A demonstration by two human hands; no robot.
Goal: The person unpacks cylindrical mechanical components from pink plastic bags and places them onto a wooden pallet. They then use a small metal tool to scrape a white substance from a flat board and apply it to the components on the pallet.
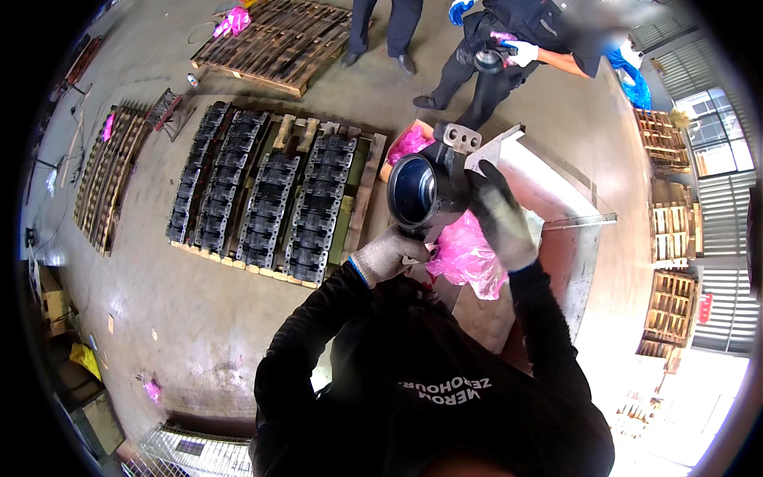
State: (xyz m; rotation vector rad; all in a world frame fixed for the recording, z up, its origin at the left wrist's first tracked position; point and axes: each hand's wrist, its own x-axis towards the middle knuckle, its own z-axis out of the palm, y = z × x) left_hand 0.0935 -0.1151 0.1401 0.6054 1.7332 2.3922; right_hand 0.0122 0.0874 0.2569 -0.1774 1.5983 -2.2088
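Observation:
A black metal housing (447, 189) with a wide round bore is held up in front of me, its bore tilted toward the left. A lighter flange with holes tops it. My left hand (388, 256), in a grey work glove, is closed on its lower left side; some fingers are hidden under it. My right hand (502, 221), in a grey glove with a dark coating, lies along its right side, fingers stretched out and slightly blurred. Whether it presses on the housing I cannot tell. A pink plastic bag (470, 258) hangs or lies just below the housing, between my hands.
Rows of similar black castings (322, 203) stand on a pallet to the left. A cardboard box (393, 155) with pink plastic is beyond the housing. A pale-topped table (548, 183) stands at right. A co-worker (509, 48) holds a dark round part; another person's legs (387, 28) are nearby.

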